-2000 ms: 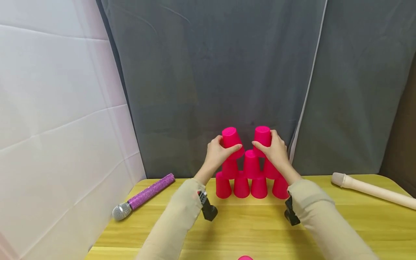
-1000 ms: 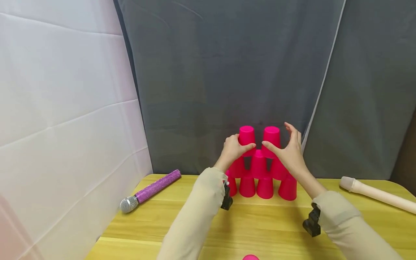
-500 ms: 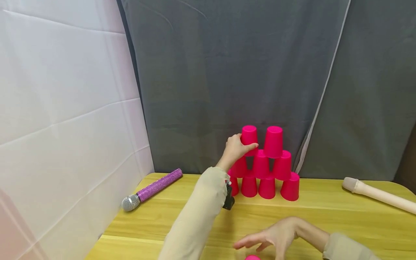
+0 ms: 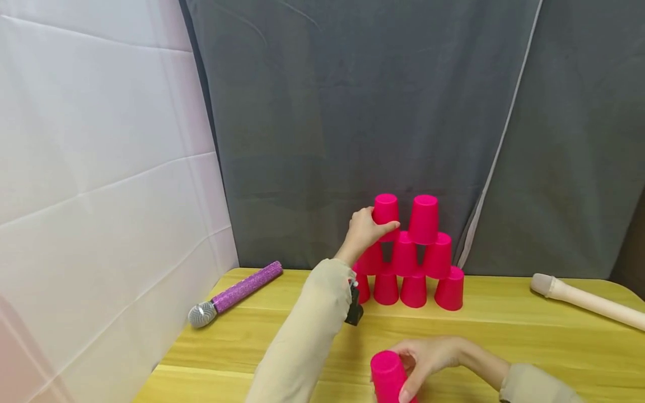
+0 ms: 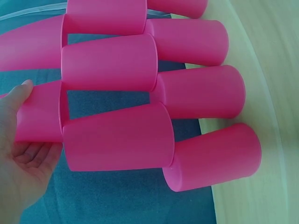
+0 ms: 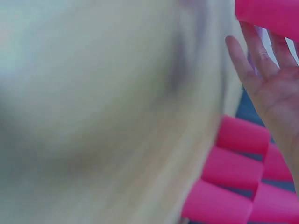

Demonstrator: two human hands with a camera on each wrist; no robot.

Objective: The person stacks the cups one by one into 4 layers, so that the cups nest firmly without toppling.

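Pyramid of pink cups (image 4: 406,254) stood three tiers up – four on the bottom, three above, two on top – apex slot unfilled. By my read only the last cup was left to go on.

Left hand (image 4: 364,232) was up at the stack, fingers (image 5: 29,152) and thumb loosely curled round the left cup of the top tier (image 4: 386,212), steadying it. The right top cup stood free, just beside that thumb.

Right hand (image 4: 426,358) was low and near the body, well apart from the stack, fingers wrapped round a loose pink cup (image 4: 389,376), mouth down – whether it stood on the counter (image 4: 504,341) or was already lifted, I couldn't tell. Right wrist view was mostly blur.

Cups: smooth plastic, tapered, flat closed bases, all inverted. Counter was yellow wood-grain. Left of the fingers lay a microphone (image 4: 233,294) with a purple glitter handle and metal mesh head; far right a cream recorder (image 4: 587,301), smooth and tubular.
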